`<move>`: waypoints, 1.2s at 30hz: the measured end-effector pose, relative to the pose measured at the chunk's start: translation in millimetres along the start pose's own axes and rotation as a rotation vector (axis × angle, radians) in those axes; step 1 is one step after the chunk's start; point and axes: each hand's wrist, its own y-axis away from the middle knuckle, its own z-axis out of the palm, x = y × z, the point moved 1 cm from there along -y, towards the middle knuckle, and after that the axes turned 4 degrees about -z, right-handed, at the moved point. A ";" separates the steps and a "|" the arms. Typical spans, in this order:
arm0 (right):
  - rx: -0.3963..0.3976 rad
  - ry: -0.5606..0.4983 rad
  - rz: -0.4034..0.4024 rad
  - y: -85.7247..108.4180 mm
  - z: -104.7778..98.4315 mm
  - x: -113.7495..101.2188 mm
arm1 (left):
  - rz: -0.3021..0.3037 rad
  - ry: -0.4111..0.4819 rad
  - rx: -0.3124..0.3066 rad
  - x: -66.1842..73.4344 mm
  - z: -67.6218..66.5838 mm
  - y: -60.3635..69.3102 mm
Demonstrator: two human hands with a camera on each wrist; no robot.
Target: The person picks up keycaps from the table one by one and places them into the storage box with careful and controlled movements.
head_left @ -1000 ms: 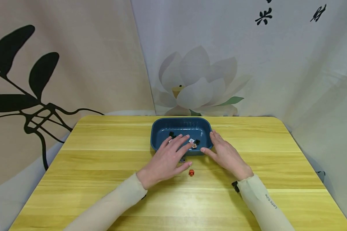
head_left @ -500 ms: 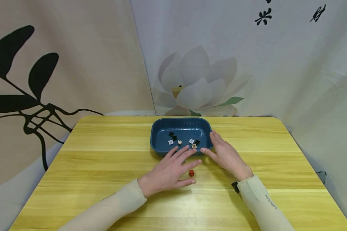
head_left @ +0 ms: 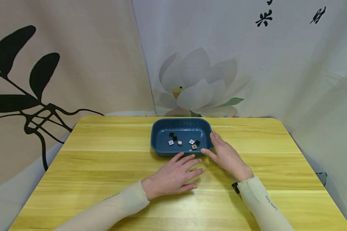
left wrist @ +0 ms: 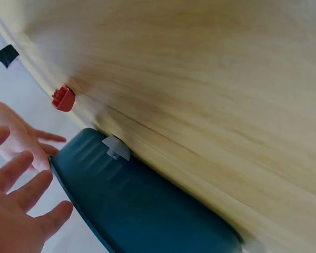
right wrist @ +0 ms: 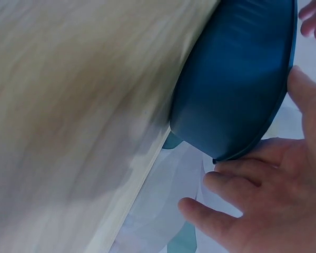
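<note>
My left hand [head_left: 172, 178] hovers over the wooden table in front of a dark blue tray [head_left: 152, 138], fingers spread, holding nothing. In the left wrist view, a small red toy-brick-like piece [left wrist: 63, 99] and a grey half-round piece [left wrist: 117, 146] lie near the tray's outer wall. The head view has both hidden behind the left hand. My right hand [head_left: 226, 157] rests against the tray's right front corner. Its thumb touches the rim and its fingers lie along the right end. Inside the tray are black pieces [head_left: 174, 138], white pieces [head_left: 191, 141], a cream piece [head_left: 180, 143] and a tan piece [head_left: 194, 147].
The light wooden table [head_left: 89, 154] spreads out on both sides of the tray. A printed cloth [head_left: 104, 64] hangs behind its far edge. A black strap fitting [head_left: 235, 187] sits at the right wrist.
My left hand has drawn back from over the tray toward me and slightly right, now covering the red piece in the head view. The right hand stays at the tray's corner.
</note>
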 end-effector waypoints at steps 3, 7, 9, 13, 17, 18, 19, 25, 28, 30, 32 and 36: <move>-0.003 -0.001 0.003 -0.1 0.0 -0.2 | 0.026 -0.032 0.007 2.5 0.7 -1.4; -0.006 -0.006 0.006 0.1 0.1 -0.3 | 0.053 -0.035 0.013 5.8 2.8 -3.9; -0.004 -0.006 0.005 0.2 0.1 0.3 | 0.058 -0.030 0.011 7.4 3.6 -5.8; -0.004 -0.007 0.007 0.0 0.1 0.9 | 0.050 -0.035 -0.028 9.9 4.0 -9.1; -0.006 -0.009 0.013 -0.4 0.2 0.7 | 0.038 -0.047 -0.077 10.8 5.2 -10.5; -0.006 -0.010 0.013 -0.5 0.2 0.5 | 0.036 -0.048 -0.082 10.9 5.8 -10.6; -0.005 -0.009 0.012 -0.6 0.2 0.5 | 0.035 -0.048 -0.085 11.0 6.4 -10.7; -0.009 -0.011 0.020 -0.9 0.2 -0.3 | 0.024 -0.036 -0.091 11.3 8.1 -10.3; -0.010 -0.009 0.021 -0.8 0.4 -0.3 | 0.020 -0.035 -0.103 11.0 8.8 -10.2; -0.008 -0.009 0.020 -0.8 0.5 0.0 | 0.018 -0.036 -0.115 10.8 9.3 -10.5; -0.009 -0.008 0.017 -0.6 0.5 0.2 | 0.015 -0.040 -0.129 10.6 9.6 -10.9; -0.009 -0.011 0.015 -0.3 0.5 0.5 | 0.015 -0.047 -0.143 10.2 10.0 -11.4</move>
